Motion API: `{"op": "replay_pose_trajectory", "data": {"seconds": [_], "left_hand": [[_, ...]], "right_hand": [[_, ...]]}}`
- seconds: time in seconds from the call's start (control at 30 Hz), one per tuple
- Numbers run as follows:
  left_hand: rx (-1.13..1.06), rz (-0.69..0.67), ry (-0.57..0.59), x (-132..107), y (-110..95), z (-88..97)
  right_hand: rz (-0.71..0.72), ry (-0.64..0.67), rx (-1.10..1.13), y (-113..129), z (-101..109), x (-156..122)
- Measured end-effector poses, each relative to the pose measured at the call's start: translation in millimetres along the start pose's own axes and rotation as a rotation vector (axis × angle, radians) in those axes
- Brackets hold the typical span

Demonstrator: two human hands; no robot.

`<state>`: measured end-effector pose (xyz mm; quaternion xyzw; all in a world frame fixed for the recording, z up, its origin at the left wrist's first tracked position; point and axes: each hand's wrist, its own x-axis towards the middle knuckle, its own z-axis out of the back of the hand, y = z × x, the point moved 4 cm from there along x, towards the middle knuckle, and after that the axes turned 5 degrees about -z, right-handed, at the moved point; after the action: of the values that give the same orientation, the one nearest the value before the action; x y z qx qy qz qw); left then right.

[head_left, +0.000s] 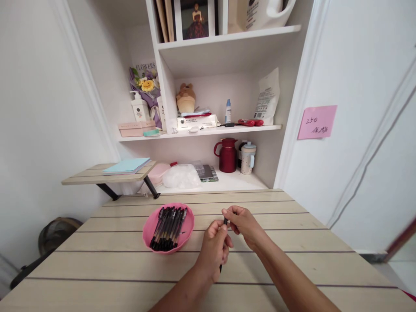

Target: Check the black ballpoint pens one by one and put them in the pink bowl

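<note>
My left hand point(214, 245) is wrapped round a black pen point(225, 221), whose lower tip shows beneath the palm. At the pen's upper end, the fingertips of my right hand point(242, 223) pinch it. Most of the pen's length is hidden inside my left hand. To the left of my hands, a pink scalloped dish point(191, 221) stands on the slatted table. Several black pens point(169, 227) with clear barrels lie side by side in the dish.
A small raised shelf point(87, 175) bearing blue paper point(126, 165) stands at the table's back left. Behind the table are white shelves point(208, 134) with a red jug point(228, 157), a lidded cup point(248, 159) and a white plastic bag point(182, 176). A pink note point(317, 122) sticks to the right wall.
</note>
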<state>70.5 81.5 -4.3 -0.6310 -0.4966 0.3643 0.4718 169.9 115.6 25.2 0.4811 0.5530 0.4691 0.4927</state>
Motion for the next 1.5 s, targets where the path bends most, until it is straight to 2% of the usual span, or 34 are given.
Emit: {"op": "replay_pose_trajectory", "data": {"seconds": [0.13,0.27,0.4,0.57,0.7,0.87,1.03,1.17,1.33,1.4,1.5], "left_hand": [[-0.012,0.005,-0.005,1,1,1.0],[-0.017,0.005,-0.006,1,2,1.4],[-0.026,0.009,0.008,1,2,0.7],[-0.042,0.032,0.008,0,2,0.6],[-0.056,0.048,0.011,0,4,0.9],[-0.054,0.042,0.029,0,4,0.0],[-0.059,0.042,0.033,-1,3,-0.8],[-0.059,0.052,0.026,-2,3,-1.2],[-0.065,0.064,0.024,-2,5,-1.9],[-0.071,0.068,0.018,-2,5,-2.1],[-0.083,0.064,0.014,-2,5,-2.1]], "right_hand": [[0.017,0.066,0.033,2,0,0],[0.004,0.006,0.006,0,6,1],[0.01,0.077,0.056,0,5,1],[0.017,0.053,0.02,2,7,0],[-0.002,0.129,0.045,3,6,0],[0.002,0.091,0.029,2,8,1],[-0.017,0.122,0.073,2,7,0],[-0.033,0.084,0.017,1,9,1],[-0.013,0.141,0.113,2,9,2],[0.009,0.1,0.193,4,13,4],[0.039,-0.038,0.284,5,21,7]]}}
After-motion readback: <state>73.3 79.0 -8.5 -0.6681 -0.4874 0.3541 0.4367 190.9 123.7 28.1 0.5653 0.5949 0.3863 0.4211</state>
